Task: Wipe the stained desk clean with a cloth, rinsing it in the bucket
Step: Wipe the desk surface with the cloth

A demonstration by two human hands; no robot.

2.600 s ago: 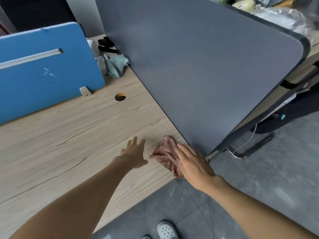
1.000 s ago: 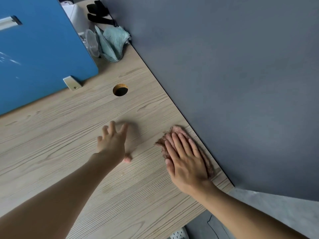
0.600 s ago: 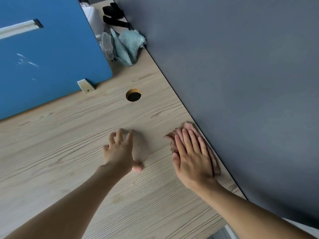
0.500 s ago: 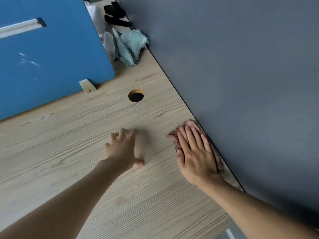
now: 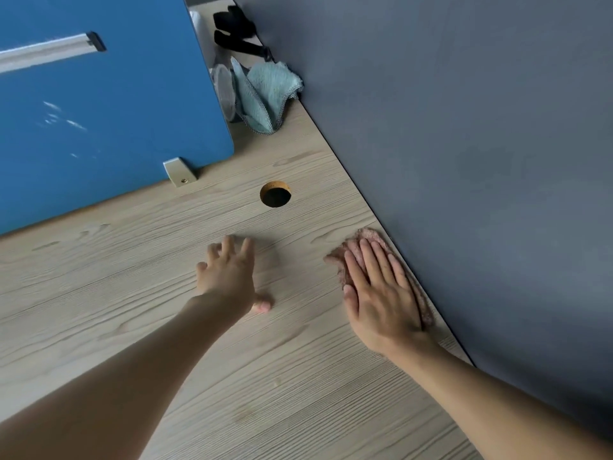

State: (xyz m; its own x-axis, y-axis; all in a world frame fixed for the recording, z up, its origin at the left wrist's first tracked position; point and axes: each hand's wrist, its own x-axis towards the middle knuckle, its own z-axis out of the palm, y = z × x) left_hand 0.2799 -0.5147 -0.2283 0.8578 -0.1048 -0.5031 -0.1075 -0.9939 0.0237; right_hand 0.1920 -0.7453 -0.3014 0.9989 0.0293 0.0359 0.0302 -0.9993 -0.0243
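The cloth (image 5: 366, 234), pinkish and bunched, lies on the wood-grain counter (image 5: 132, 293) tight against the foot of the grey partition (image 5: 464, 161), at about 5 o'clock from the round cable hole (image 5: 275, 194). The right hand (image 5: 381, 293) presses it flat with straight fingers held together, curled round nothing. The left hand (image 5: 229, 277), at 9 o'clock from the cloth and apart from it, is spread on the bare wood (thumb tip down, likely as a brace) and holds nothing. This looks like the wiping step, worked along the partition seam. The next stroke probably calls for firm, flat pressure toward 11 o'clock along that seam. The bucket is out of view, so rinsing would mean lifting the cloth away.
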